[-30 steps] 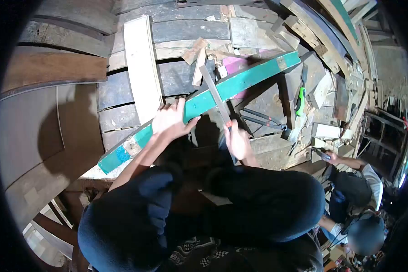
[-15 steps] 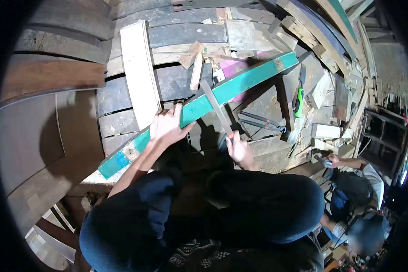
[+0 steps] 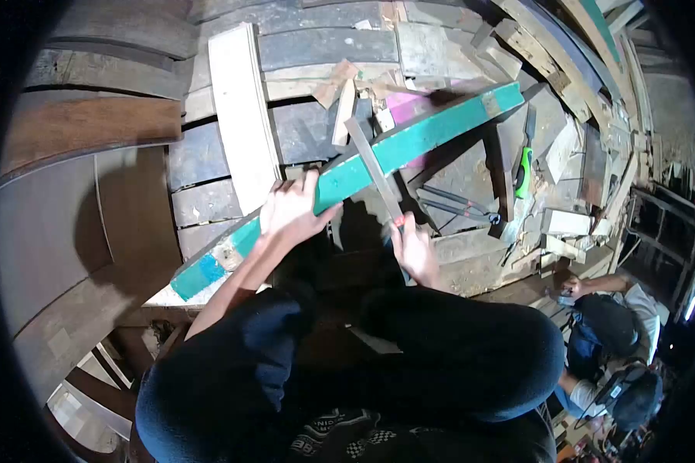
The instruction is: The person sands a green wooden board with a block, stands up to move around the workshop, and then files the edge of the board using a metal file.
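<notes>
A long green-painted wooden beam (image 3: 432, 133) lies slantwise in front of me, its near left end bare and blue in patches. My left hand (image 3: 289, 214) is clamped over its left half, fingers across the far edge and thumb on the near side. In my right hand (image 3: 415, 255), fingers wrapped round the handle, is a flat metal file (image 3: 374, 168) with red at the handle. The blade lies across the beam near its middle, with the tip sticking out past the far edge.
Right of the beam lie long-handled pincers (image 3: 459, 207) and a chisel with a green handle (image 3: 524, 171). A pale board (image 3: 239, 116) and wood offcuts (image 3: 346, 112) lie beyond. Another person (image 3: 610, 324) sits at the lower right, near stacked timber.
The file has slid forward across the beam, its tip further past the far edge. My left hand keeps its hold. The whole view has shifted slightly.
</notes>
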`<state>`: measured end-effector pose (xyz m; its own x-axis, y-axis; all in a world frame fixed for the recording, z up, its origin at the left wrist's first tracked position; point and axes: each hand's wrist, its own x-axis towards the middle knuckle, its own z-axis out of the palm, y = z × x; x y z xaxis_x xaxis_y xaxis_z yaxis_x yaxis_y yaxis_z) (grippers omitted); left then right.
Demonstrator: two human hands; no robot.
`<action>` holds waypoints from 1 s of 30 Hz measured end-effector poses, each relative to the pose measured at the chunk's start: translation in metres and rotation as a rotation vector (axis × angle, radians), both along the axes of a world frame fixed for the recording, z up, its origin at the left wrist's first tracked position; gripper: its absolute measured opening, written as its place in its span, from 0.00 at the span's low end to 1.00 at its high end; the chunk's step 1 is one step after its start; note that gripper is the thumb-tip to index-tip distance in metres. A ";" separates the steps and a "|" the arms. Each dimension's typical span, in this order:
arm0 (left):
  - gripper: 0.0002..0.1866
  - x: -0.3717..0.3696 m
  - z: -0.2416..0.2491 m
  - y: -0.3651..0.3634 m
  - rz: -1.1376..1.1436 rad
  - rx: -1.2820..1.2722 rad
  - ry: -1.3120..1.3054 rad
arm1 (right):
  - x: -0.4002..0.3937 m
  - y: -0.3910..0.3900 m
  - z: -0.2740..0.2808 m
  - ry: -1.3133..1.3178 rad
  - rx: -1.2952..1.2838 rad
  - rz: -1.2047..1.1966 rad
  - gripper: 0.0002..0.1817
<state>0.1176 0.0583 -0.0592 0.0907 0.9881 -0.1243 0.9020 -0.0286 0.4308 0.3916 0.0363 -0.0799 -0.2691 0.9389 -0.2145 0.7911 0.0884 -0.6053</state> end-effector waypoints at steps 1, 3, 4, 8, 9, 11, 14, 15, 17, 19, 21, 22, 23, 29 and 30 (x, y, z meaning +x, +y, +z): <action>0.34 0.000 -0.003 0.000 0.001 0.023 -0.001 | -0.011 0.016 0.013 -0.081 -0.092 0.018 0.14; 0.33 0.001 -0.005 -0.001 -0.001 0.093 0.015 | -0.007 0.023 0.013 -0.082 -0.111 0.069 0.14; 0.33 0.000 -0.003 0.001 -0.010 0.047 0.029 | -0.001 0.018 0.011 -0.149 -0.139 0.058 0.15; 0.32 -0.003 -0.006 0.003 -0.048 0.050 0.012 | 0.035 -0.044 0.005 -0.240 -0.095 -0.033 0.16; 0.32 -0.002 -0.005 0.003 -0.045 0.031 0.020 | 0.045 -0.057 -0.016 -0.179 0.033 -0.030 0.15; 0.33 0.000 -0.003 0.003 -0.032 0.001 0.065 | 0.047 -0.055 -0.028 -0.147 0.047 -0.029 0.16; 0.34 0.002 -0.002 0.000 -0.010 0.001 0.051 | 0.003 0.000 0.011 -0.133 0.018 0.032 0.15; 0.34 0.003 0.002 -0.001 -0.012 0.010 0.029 | -0.008 0.019 0.014 -0.145 -0.017 0.049 0.14; 0.34 0.003 0.002 -0.005 -0.007 -0.055 0.067 | -0.013 0.022 0.020 -0.149 -0.027 0.073 0.13; 0.34 0.004 0.004 -0.001 -0.017 -0.032 0.087 | -0.002 0.013 0.028 -0.141 0.051 0.094 0.13; 0.33 0.002 -0.002 -0.002 -0.040 0.043 0.084 | 0.024 -0.026 0.001 -0.159 0.008 -0.026 0.14; 0.32 0.001 -0.002 0.000 -0.063 0.115 0.023 | 0.032 -0.038 -0.012 -0.088 -0.113 -0.090 0.15; 0.32 0.000 -0.002 0.002 -0.058 0.142 0.022 | 0.045 -0.051 -0.024 -0.201 -0.132 -0.067 0.16; 0.31 0.003 0.006 0.004 -0.019 0.050 0.013 | -0.006 0.018 0.008 -0.138 -0.034 0.093 0.13; 0.31 0.002 0.006 0.004 -0.021 0.049 0.015 | -0.014 0.029 0.018 -0.229 -0.083 0.125 0.13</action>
